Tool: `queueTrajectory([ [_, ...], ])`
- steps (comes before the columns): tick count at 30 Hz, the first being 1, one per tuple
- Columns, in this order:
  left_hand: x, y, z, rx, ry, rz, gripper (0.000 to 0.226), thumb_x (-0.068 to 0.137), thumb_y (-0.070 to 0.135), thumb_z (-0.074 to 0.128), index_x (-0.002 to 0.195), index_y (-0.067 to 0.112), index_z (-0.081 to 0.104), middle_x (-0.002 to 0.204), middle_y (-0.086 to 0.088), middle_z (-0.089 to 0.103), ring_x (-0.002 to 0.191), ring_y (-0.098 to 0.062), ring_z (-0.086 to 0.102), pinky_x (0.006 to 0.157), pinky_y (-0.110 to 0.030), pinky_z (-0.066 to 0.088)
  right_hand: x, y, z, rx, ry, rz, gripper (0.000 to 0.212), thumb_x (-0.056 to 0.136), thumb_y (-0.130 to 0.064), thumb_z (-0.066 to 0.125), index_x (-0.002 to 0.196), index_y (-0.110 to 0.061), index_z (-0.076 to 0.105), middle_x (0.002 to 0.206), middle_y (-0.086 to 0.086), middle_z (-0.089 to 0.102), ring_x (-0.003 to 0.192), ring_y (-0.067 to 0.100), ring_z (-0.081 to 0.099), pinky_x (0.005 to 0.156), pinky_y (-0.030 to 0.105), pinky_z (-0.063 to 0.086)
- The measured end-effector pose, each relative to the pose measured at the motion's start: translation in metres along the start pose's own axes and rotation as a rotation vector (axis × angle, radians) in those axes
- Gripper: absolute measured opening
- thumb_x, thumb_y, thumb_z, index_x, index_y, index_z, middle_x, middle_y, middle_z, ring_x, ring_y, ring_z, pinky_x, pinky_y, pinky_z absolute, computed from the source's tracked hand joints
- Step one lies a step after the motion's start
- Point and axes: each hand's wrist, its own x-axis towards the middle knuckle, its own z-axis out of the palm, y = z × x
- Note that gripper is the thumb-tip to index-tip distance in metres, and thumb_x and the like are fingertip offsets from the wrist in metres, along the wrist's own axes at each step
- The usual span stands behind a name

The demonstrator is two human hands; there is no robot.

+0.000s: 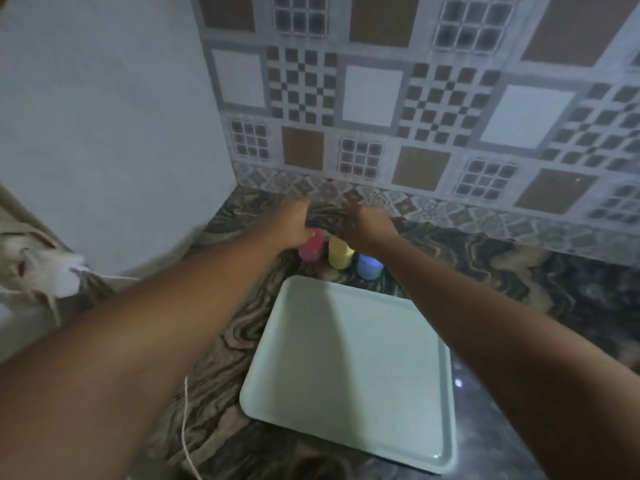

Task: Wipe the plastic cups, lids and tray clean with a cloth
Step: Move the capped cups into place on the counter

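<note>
Head view: at the back of the bench (519, 289), the left hand (294, 223) grips the pink cup (311, 251). The right hand (367, 225) is at the yellow cup (341, 254), its grasp lost in blur. The blue cup (369, 267) and tray (349, 368) wait nearby. Wiping looks not yet begun; the next move calls for a cloth.

Tray (349, 368): smooth pale-green plastic, slight sheen. Behind tray, pink cup (311, 250), yellow cup (339, 253), blue cup (369, 266): matt plastic. Bench (519, 271): polished swirled stone, glossy
</note>
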Motion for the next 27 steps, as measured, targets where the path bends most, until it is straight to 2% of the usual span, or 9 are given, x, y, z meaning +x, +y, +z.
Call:
queueTrajectory([
  [2,0.014,-0.007,0.022,0.033,-0.063,0.012,0.066,0.080,0.032,0.074,0.136,0.010,0.047,0.116,-0.017,0.063,0.103,-0.035,0.062,0.081,-0.041,0.054,0.004,0.011,0.016,-0.077,-0.073,0.048,0.071,0.092,-0.045,0.070,0.154,-0.027,0.039,0.136,0.018,0.062,0.123,0.039,0.059,0.103,0.051,0.048],
  [4,0.027,-0.016,0.040,0.063,-0.118,0.027,0.082,0.077,0.032,0.077,0.145,0.009,0.038,0.133,-0.020,0.055,0.120,-0.037,0.054,0.090,-0.042,0.050,0.011,0.018,0.033,-0.161,-0.122,0.060,0.079,0.091,-0.050,0.069,0.157,-0.031,0.031,0.142,0.014,0.059,0.131,0.036,0.054,0.112,0.060,0.034],
  [6,0.037,-0.025,0.057,0.106,-0.173,0.032,0.099,0.073,0.037,0.081,0.152,0.014,0.027,0.153,-0.018,0.035,0.136,-0.037,0.041,0.102,-0.045,0.045,0.017,0.019,0.047,-0.218,-0.161,0.056,0.087,0.089,-0.052,0.070,0.160,-0.032,0.024,0.148,0.010,0.055,0.134,0.034,0.051,0.114,0.064,0.024],
  [9,0.044,-0.037,0.073,0.167,-0.263,0.015,0.106,0.073,0.044,0.082,0.155,0.026,0.019,0.163,-0.014,0.015,0.145,-0.040,0.027,0.111,-0.052,0.035,0.025,0.017,0.060,-0.277,-0.210,0.068,0.105,0.082,-0.060,0.074,0.162,-0.029,0.015,0.146,0.009,0.057,0.133,0.033,0.053,0.115,0.067,0.021],
  [12,0.048,-0.051,0.087,0.066,-0.259,0.107,0.095,0.073,0.035,0.085,0.151,0.018,0.033,0.155,-0.013,0.038,0.144,-0.037,0.029,0.116,-0.049,0.029,0.028,0.017,0.075,-0.309,-0.224,0.070,0.103,0.083,-0.056,0.075,0.162,-0.025,0.017,0.142,0.009,0.059,0.130,0.032,0.055,0.115,0.067,0.020],
  [15,0.046,-0.059,0.095,-0.081,-0.172,0.099,0.075,0.079,0.020,0.079,0.145,0.016,0.043,0.145,-0.016,0.049,0.133,-0.037,0.045,0.107,-0.044,0.040,0.030,0.017,0.081,-0.274,-0.161,0.082,0.074,0.089,-0.037,0.071,0.152,-0.023,0.035,0.132,0.009,0.065,0.120,0.033,0.062,0.114,0.065,0.023],
  [17,0.046,-0.058,0.098,-0.108,-0.129,0.101,0.071,0.080,0.013,0.076,0.144,0.014,0.046,0.143,-0.018,0.050,0.129,-0.037,0.048,0.106,-0.042,0.040,0.032,0.017,0.083,-0.263,-0.129,0.086,0.062,0.091,-0.032,0.068,0.146,-0.020,0.041,0.124,0.010,0.068,0.114,0.034,0.064,0.113,0.063,0.025],
  [22,0.046,-0.051,0.101,-0.107,-0.107,0.095,0.069,0.082,0.008,0.071,0.145,0.012,0.043,0.141,-0.022,0.049,0.127,-0.041,0.048,0.103,-0.043,0.042,0.033,0.015,0.082,-0.259,-0.100,0.100,0.056,0.090,-0.033,0.068,0.141,-0.020,0.047,0.116,0.010,0.070,0.109,0.035,0.065,0.112,0.058,0.027],
  [27,0.038,-0.045,0.087,-0.118,-0.098,0.066,0.062,0.081,0.009,0.069,0.139,0.015,0.049,0.128,-0.023,0.050,0.114,-0.041,0.054,0.093,-0.040,0.046,0.025,0.013,0.066,-0.182,0.021,0.101,0.064,0.087,-0.041,0.072,0.144,-0.025,0.047,0.129,0.008,0.066,0.112,0.034,0.066,0.106,0.052,0.030],
])
